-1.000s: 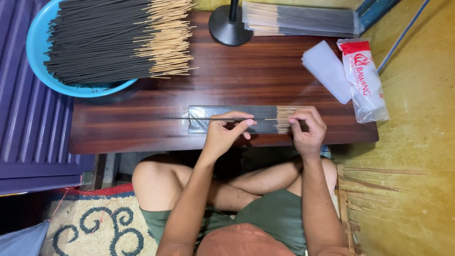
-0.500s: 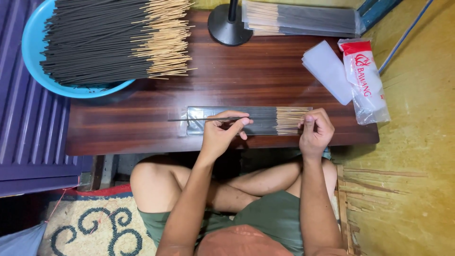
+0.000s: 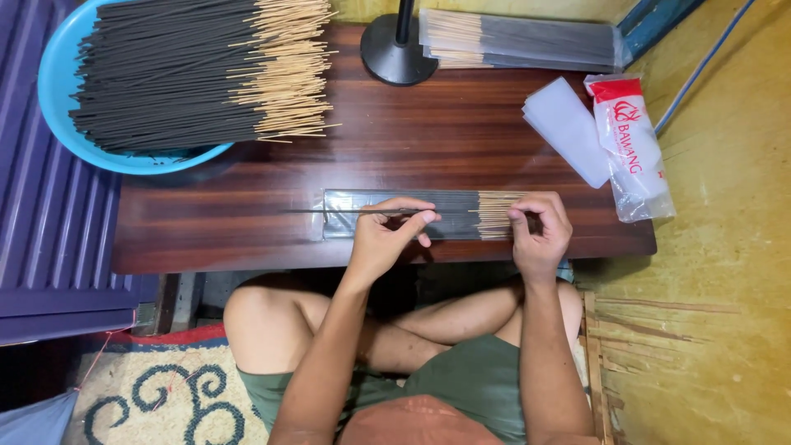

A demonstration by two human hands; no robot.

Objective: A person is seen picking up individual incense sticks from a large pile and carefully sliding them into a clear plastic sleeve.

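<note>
On the table (image 3: 247, 239), near its front edge, your bundle of incense sticks (image 3: 428, 216) lies with its long axis left to right, bare ends rightward. Your left hand (image 3: 387, 239) pinches one stick (image 3: 329, 211) over it; your right hand (image 3: 540, 235), fingers curled, grips those bare ends.

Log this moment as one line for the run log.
left hand: pinching incense stick | right hand: on bundle bare ends | surface: wooden table

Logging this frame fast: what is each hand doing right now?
Left hand: fingers pinched shut on a single incense stick over the clear sleeve.
Right hand: closed on the bare ends of the incense bundle.
</note>
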